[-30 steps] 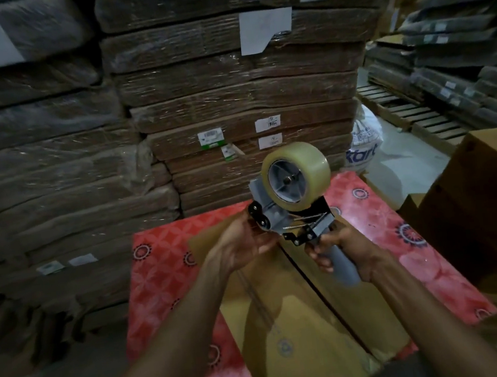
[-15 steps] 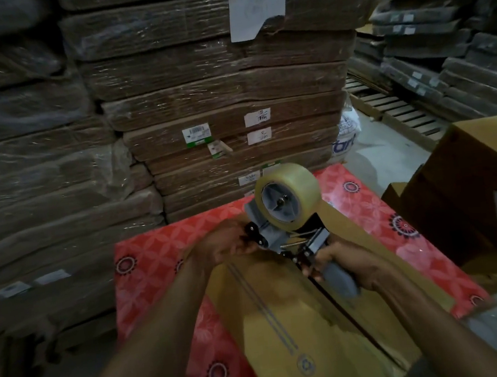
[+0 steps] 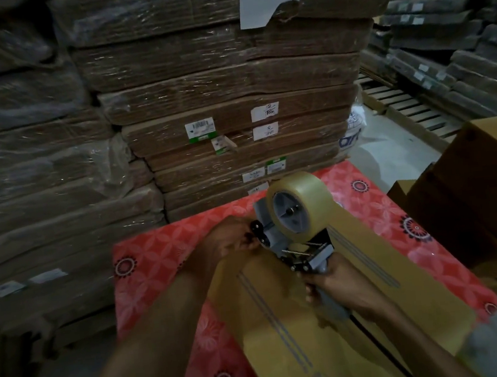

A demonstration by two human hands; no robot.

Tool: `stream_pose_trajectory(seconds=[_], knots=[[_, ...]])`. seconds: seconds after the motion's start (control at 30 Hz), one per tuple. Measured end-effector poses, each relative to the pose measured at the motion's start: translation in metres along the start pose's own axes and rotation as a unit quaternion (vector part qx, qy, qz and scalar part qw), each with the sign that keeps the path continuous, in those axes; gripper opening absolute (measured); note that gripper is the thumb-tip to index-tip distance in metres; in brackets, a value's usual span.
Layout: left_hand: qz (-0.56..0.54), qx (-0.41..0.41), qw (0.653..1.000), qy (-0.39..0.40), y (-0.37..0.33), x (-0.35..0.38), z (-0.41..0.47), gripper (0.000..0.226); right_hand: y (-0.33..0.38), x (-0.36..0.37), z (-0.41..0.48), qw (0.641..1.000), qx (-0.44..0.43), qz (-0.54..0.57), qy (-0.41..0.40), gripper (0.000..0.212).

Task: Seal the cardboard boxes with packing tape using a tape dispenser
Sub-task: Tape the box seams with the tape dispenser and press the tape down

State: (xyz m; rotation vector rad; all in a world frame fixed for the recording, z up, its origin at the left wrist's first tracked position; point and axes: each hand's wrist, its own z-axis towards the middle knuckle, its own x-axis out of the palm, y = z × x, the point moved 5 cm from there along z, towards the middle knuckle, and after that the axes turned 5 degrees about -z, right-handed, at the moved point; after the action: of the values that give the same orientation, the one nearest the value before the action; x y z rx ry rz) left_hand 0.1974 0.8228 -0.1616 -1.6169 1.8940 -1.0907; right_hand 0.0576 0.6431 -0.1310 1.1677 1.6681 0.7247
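A grey tape dispenser (image 3: pixel 289 239) with a clear roll of packing tape (image 3: pixel 299 206) is held over the far end of a yellow-brown cardboard box (image 3: pixel 273 324), above its centre seam. My right hand (image 3: pixel 340 289) grips the dispenser's handle. My left hand (image 3: pixel 231 240) pinches at the dispenser's front end by the black roller; whether it holds the tape end is hidden. The box lies on a red patterned sheet (image 3: pixel 157 265).
Tall stacks of plastic-wrapped flat cardboard (image 3: pixel 225 92) rise close behind the sheet and to the left. Another brown box (image 3: pixel 472 195) stands at the right. Wooden pallets (image 3: pixel 407 107) and more wrapped stacks lie at the far right, with grey floor between.
The dispenser and both hands have come down from raised above the box to its far end. My view has dipped and moved closer.
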Motion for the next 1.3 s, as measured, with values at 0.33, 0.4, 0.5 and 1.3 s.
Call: stream_pose_trajectory(seconds=[0.33,0.4,0.5,1.3], knots=[[0.106,0.053,0.99,-0.074,-0.053,-0.03,0.043,0.011,0.001,-0.009,0.006,0.991,-0.033,-0.075,-0.102,0.036],[0.143,0.065,0.983,-0.097,-0.055,-0.027,0.054,0.009,-0.003,-0.007,0.009,0.992,-0.022,-0.057,-0.107,0.029],[0.216,0.114,0.962,-0.124,-0.057,-0.034,0.067,0.016,-0.024,-0.007,0.01,0.993,0.023,-0.034,-0.108,0.036],[0.249,0.182,0.947,-0.092,-0.022,-0.026,0.1,0.021,-0.052,0.003,0.018,0.99,0.076,-0.05,-0.11,0.037]])
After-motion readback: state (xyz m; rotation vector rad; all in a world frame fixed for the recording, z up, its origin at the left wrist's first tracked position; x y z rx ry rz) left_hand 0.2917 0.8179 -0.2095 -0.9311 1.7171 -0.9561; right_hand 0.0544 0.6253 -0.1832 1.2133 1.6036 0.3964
